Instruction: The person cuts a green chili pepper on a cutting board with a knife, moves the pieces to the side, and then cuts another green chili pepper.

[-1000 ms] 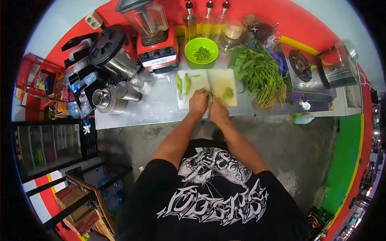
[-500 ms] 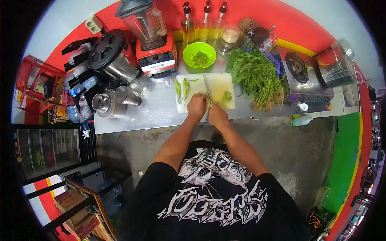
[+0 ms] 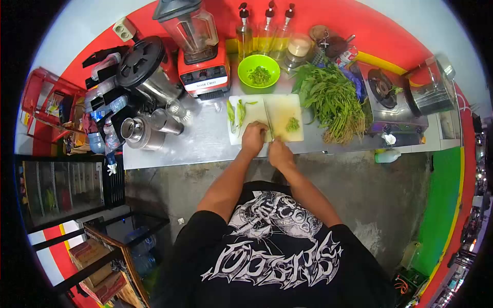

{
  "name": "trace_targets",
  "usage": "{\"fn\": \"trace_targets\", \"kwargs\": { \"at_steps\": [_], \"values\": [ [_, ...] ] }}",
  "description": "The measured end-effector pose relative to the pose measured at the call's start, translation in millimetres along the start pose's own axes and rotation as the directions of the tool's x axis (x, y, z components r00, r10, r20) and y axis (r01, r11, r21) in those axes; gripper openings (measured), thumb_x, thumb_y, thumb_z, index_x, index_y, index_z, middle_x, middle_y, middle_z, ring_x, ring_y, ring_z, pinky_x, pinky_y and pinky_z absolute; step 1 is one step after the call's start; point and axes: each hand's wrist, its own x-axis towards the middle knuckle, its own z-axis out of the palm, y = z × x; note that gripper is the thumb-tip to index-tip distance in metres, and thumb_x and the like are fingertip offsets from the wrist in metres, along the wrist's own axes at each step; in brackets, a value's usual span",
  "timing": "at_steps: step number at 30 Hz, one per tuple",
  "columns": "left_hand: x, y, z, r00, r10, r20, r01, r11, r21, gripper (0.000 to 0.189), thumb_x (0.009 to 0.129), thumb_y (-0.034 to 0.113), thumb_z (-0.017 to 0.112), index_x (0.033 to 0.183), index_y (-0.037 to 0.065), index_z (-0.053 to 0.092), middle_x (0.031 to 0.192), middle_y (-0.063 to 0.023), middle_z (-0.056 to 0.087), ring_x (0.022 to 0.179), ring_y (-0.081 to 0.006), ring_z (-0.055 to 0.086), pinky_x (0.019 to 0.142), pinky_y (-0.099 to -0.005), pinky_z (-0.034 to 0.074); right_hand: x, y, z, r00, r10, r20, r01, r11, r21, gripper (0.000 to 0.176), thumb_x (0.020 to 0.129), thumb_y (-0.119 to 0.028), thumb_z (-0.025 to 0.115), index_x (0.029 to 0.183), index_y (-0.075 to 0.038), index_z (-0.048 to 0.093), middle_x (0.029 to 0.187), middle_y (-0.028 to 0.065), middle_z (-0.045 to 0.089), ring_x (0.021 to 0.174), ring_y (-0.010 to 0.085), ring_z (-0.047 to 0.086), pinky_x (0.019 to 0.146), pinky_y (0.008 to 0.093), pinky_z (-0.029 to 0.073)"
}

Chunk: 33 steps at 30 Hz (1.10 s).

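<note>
My right hand is closed round the handle of a knife, whose blade points away from me over the white cutting board. Just left of the blade, my left hand is closed and presses down on the board; what its fingers hold is hidden. Long green pieces lie on the board's left part. A small heap of chopped green bits rests right of the knife. Behind the board stands a lime green bowl with chopped greens inside.
Leafy greens with roots lie right of the board, beside a gas stove. A red blender, pump bottles and a jar stand behind. Metal cups and a black-lidded pot are at left.
The whole view has shifted slightly, so the counter and its things appear a little farther right. Both hands stay at the knife and board.
</note>
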Motion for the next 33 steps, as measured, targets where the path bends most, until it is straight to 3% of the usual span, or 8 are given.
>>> {"fn": "trace_targets", "kwargs": {
  "at_steps": [4,9,13,17,23,25,29,33],
  "values": [
    [-1,-12,10,1.000,0.006,-0.013,-0.006,1.000,0.024,0.012,0.083,0.001,0.066,0.092,0.002,0.073,0.097,-0.0177,0.069,0.096,-0.0393,0.064,0.091,-0.0441,0.050,11,-2,-10,0.994,-0.112,0.002,0.112,0.989,-0.093,0.036,0.098,-0.021,0.053,0.119,0.008,0.056,0.115,0.0285,0.068,0.107,0.0456,0.067,0.093,0.0536,0.053],
    [-3,-2,3,0.998,-0.041,-0.041,0.040,0.998,-0.042,0.012,0.082,-0.001,0.066,0.093,0.002,0.071,0.094,-0.0180,0.068,0.093,-0.0393,0.063,0.089,-0.0450,0.050,10,4,1,0.996,-0.084,0.042,0.086,0.995,-0.044,0.036,0.098,-0.018,0.053,0.123,0.008,0.055,0.115,0.0297,0.068,0.108,0.0455,0.067,0.091,0.0526,0.054],
    [-4,1,4,0.998,0.023,-0.058,-0.024,1.000,-0.011,0.014,0.081,-0.003,0.064,0.092,0.003,0.070,0.095,-0.0177,0.068,0.095,-0.0397,0.061,0.085,-0.0469,0.049,-6,-3,-4,0.997,-0.068,0.039,0.071,0.995,-0.076,0.040,0.100,-0.020,0.050,0.127,0.010,0.051,0.114,0.0324,0.068,0.108,0.0460,0.067,0.090,0.0531,0.054],
    [-7,5,7,0.995,-0.065,-0.082,0.069,0.997,0.047,0.014,0.081,-0.003,0.064,0.092,0.004,0.070,0.094,-0.0163,0.068,0.097,-0.0383,0.061,0.085,-0.0466,0.049,16,10,-1,0.979,-0.205,0.003,0.204,0.975,-0.085,0.034,0.099,-0.017,0.050,0.119,0.010,0.052,0.110,0.0329,0.069,0.101,0.0467,0.069,0.090,0.0516,0.055],
    [-11,7,2,0.996,0.000,-0.084,0.007,0.997,0.075,0.013,0.086,0.004,0.063,0.093,0.006,0.073,0.095,-0.0162,0.068,0.100,-0.0389,0.062,0.089,-0.0472,0.051,-8,-2,-2,0.998,-0.055,0.019,0.056,0.998,-0.007,0.033,0.098,-0.018,0.051,0.120,0.007,0.053,0.113,0.0316,0.068,0.107,0.0455,0.067,0.091,0.0524,0.054],
    [-11,7,1,0.998,0.004,-0.067,0.001,0.997,0.074,0.014,0.086,0.003,0.062,0.093,0.005,0.074,0.098,-0.0154,0.069,0.100,-0.0389,0.062,0.090,-0.0459,0.052,3,0,-3,0.994,-0.094,0.055,0.097,0.993,-0.072,0.041,0.101,-0.026,0.049,0.128,0.005,0.048,0.117,0.0314,0.067,0.110,0.0484,0.065,0.097,0.0566,0.049],
    [-13,13,-7,0.999,0.011,-0.051,-0.006,0.995,0.097,0.015,0.085,0.003,0.063,0.092,0.006,0.076,0.099,-0.0116,0.071,0.099,-0.0356,0.063,0.087,-0.0441,0.054,9,-4,-15,0.986,-0.130,0.104,0.139,0.987,-0.086,0.041,0.102,-0.024,0.049,0.129,0.006,0.049,0.116,0.0334,0.066,0.111,0.0477,0.064,0.096,0.0554,0.051],
    [-14,15,-7,0.998,-0.010,-0.061,0.018,0.989,0.144,0.018,0.085,0.002,0.062,0.092,0.007,0.077,0.099,-0.0117,0.071,0.100,-0.0344,0.064,0.086,-0.0441,0.054,0,-2,8,0.998,-0.065,-0.023,0.064,0.998,-0.014,0.038,0.100,-0.022,0.052,0.125,0.007,0.055,0.116,0.0325,0.066,0.111,0.0478,0.064,0.095,0.0541,0.052]
  ]
}}
